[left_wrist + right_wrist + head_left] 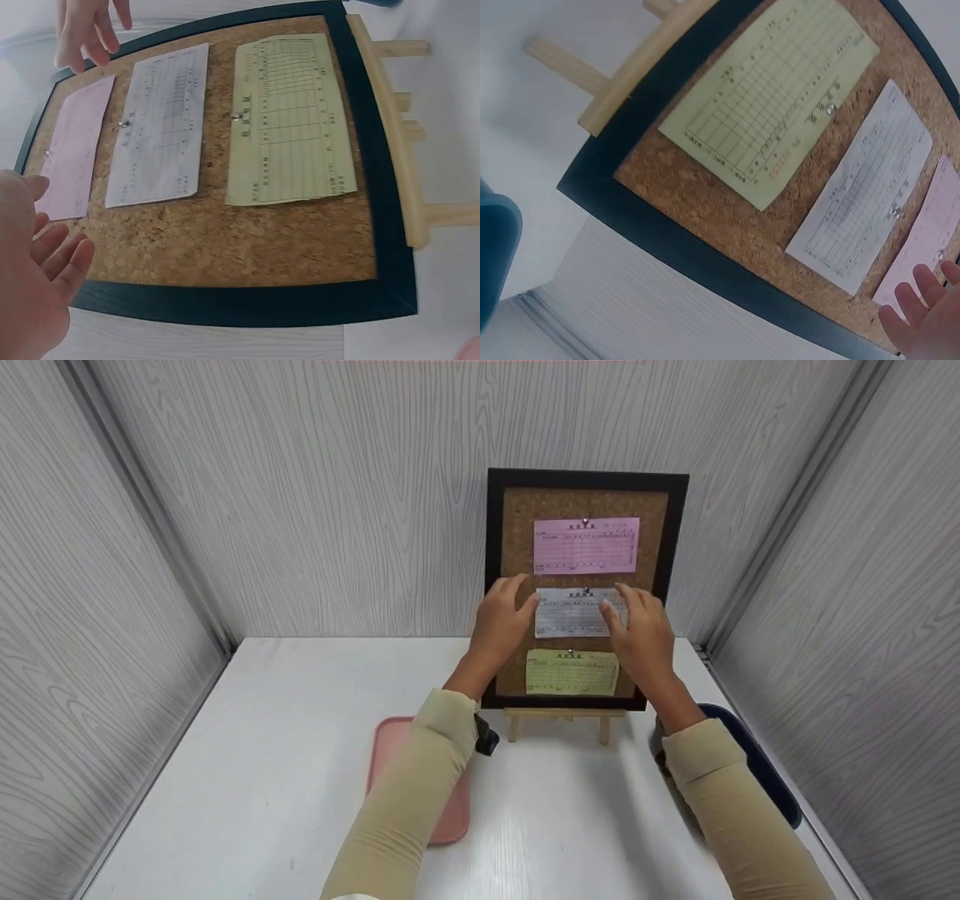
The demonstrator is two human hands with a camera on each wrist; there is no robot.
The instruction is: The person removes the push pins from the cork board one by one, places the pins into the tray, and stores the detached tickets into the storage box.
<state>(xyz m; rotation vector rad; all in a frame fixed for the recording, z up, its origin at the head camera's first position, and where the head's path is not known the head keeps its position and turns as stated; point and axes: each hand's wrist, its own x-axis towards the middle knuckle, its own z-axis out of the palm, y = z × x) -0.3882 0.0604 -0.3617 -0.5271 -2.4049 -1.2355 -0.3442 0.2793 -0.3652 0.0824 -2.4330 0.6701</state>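
A black-framed cork board leans on a small wooden easel. Three printed slips are pinned down it: pink on top, white in the middle, yellow at the bottom. Each has one pin at its upper edge, like the yellow slip's pin. My left hand is raised in front of the board's left side, fingers relaxed and holding nothing. Opposite it, my right hand overlaps the white slip's right end in the head view, its fingers loosely bent with nothing between them.
A pink tray lies on the white table, partly under my left forearm. To the right, a dark blue tray sits partly behind my right forearm. Grey wood-grain panels enclose the table at the back and both sides.
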